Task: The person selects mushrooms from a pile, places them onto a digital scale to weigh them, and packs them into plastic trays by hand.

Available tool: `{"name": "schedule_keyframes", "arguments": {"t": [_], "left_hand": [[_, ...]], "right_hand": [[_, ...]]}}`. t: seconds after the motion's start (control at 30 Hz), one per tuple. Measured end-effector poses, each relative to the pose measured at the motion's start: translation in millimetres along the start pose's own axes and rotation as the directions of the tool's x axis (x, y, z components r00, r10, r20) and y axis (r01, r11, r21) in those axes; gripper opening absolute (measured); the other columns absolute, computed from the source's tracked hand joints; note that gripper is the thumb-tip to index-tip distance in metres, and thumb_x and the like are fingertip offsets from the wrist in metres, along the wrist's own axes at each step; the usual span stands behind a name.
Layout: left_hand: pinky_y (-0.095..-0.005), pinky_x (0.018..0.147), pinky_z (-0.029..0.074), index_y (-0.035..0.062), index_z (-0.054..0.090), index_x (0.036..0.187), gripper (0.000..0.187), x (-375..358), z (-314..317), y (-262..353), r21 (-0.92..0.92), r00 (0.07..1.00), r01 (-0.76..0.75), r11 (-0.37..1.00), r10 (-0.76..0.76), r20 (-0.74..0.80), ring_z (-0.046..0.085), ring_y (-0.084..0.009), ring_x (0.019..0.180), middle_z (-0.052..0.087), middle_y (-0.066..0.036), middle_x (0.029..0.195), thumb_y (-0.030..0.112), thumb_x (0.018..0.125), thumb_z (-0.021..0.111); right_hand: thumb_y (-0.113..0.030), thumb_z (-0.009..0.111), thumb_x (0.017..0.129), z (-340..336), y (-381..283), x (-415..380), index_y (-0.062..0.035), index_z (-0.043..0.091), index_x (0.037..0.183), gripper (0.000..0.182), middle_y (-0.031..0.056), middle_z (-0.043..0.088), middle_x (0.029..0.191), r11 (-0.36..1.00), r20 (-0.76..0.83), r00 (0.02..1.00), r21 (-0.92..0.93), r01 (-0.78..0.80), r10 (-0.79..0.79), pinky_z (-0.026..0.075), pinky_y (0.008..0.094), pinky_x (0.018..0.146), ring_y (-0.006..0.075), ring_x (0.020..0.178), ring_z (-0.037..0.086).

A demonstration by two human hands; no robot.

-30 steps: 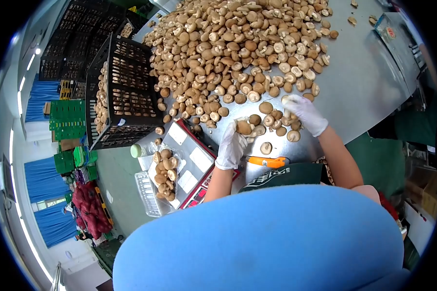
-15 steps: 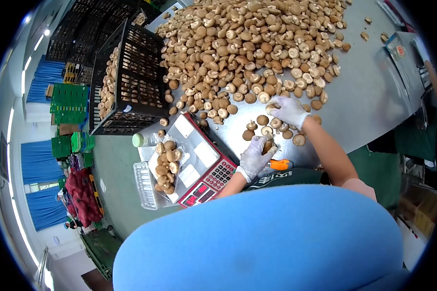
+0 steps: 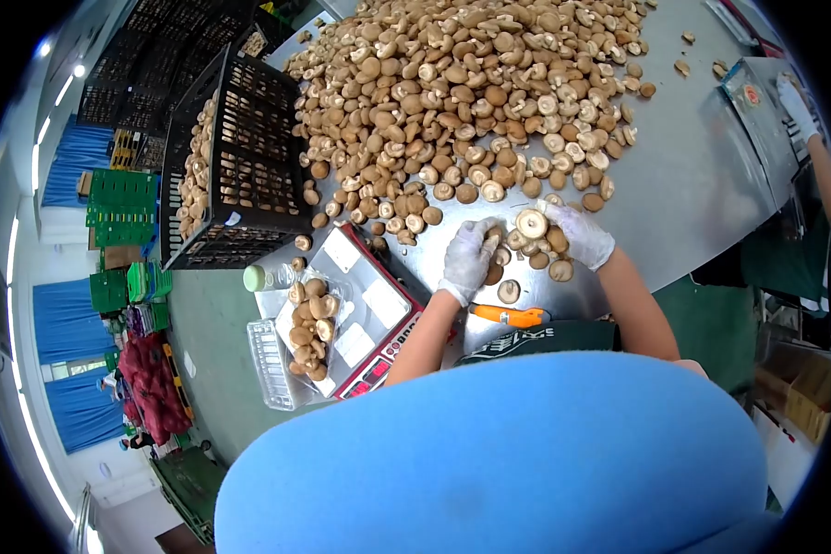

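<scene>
Both of my hands wear thin white gloves, low over the metal table. My left hand (image 3: 469, 260) curls its fingers round a shiitake mushroom (image 3: 493, 238) at the left of a small cluster. On the cluster's other side, my right hand (image 3: 582, 236) grips a shiitake held gills up (image 3: 531, 223) by its edge. More loose shiitakes (image 3: 560, 270) lie between and below the hands. Close to my body rests an orange-handled tool (image 3: 508, 317). A clear plastic tray (image 3: 334, 294) of shiitakes sits on a red weighing scale (image 3: 392, 325) at the left.
A large heap of shiitakes (image 3: 452, 92) covers the table's far side. At left stands a black crate (image 3: 258, 148) of mushrooms, with an empty clear tray (image 3: 272, 365) below. A green-capped bottle (image 3: 255, 278) lies by the scale. Another person's gloved hand (image 3: 794, 103) shows at far right.
My left hand has moved up and away from the orange tool, to the cluster's left side. My right hand has come down and right, bringing a mushroom over the cluster. The mushrooms are bunched closer together.
</scene>
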State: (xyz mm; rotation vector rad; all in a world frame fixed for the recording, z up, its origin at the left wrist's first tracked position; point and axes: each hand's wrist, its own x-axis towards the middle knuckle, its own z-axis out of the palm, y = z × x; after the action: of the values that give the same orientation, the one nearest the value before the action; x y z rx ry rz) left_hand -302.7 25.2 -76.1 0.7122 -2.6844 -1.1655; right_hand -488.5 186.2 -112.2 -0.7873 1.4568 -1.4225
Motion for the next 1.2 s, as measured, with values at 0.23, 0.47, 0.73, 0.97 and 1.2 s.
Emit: {"name": "schedule_keyframes", "arguments": {"t": [0.23,0.47,0.73,0.97,1.2], "left_hand": [[-0.0368,0.086,0.054,-0.0008,0.055,0.127,0.046,-21,2,-4,-0.980,0.978,0.196,0.028,-0.083,0.194,0.065,-0.0221,0.094,0.066,-0.011,0.109,0.039,0.105,0.047],[-0.0355,0.089,0.052,-0.0042,0.050,0.135,0.060,-33,-2,-10,-0.938,0.945,0.317,-0.139,-0.031,0.324,0.063,-0.0260,0.105,0.062,-0.018,0.123,0.047,0.105,0.043],[-0.0290,0.090,0.050,0.0002,0.054,0.131,0.048,-44,-12,4,-0.983,0.981,0.181,0.025,0.074,0.182,0.062,-0.0186,0.104,0.064,-0.010,0.116,0.037,0.100,0.059],[-0.0296,0.093,0.049,0.0048,0.061,0.127,0.034,-62,10,-12,-0.800,0.991,0.113,0.589,-0.127,0.047,0.058,-0.0172,0.104,0.057,-0.005,0.107,0.018,0.096,0.065],[-0.0404,0.093,0.046,0.0087,0.066,0.120,0.042,-63,1,-4,0.237,0.970,-0.014,0.972,0.070,-0.232,0.056,-0.0325,0.104,0.058,-0.013,0.109,0.014,0.080,0.075]], "right_hand": [[-0.021,0.033,0.108,1,-8,-7,0.0041,0.051,0.136,0.042,0.0140,0.059,0.131,0.995,0.062,0.993,-0.017,-0.102,0.103,0.042,0.0321,0.108,0.0206,0.122,0.056],[-0.041,0.035,0.109,14,-25,-12,0.0007,0.064,0.113,0.051,0.0089,0.069,0.100,0.947,0.076,0.974,0.228,-0.226,0.215,0.057,0.0280,0.071,0.0137,0.079,0.067],[-0.017,0.065,0.093,41,-54,-22,0.0006,0.063,0.122,0.034,0.0080,0.064,0.117,0.956,-0.012,0.977,-0.205,-0.210,0.212,0.049,0.0300,0.097,0.0158,0.107,0.061],[-0.009,0.076,0.085,50,-28,-30,0.0025,0.060,0.124,0.043,0.0078,0.063,0.117,0.918,-0.020,1.000,-0.397,-0.002,-0.007,0.048,0.0286,0.098,0.0149,0.108,0.061],[-0.011,0.073,0.087,26,-30,6,-0.0039,0.061,0.124,0.040,0.0106,0.062,0.117,0.956,-0.173,0.973,-0.276,0.100,-0.151,0.050,0.0320,0.095,0.0240,0.107,0.063]]}}
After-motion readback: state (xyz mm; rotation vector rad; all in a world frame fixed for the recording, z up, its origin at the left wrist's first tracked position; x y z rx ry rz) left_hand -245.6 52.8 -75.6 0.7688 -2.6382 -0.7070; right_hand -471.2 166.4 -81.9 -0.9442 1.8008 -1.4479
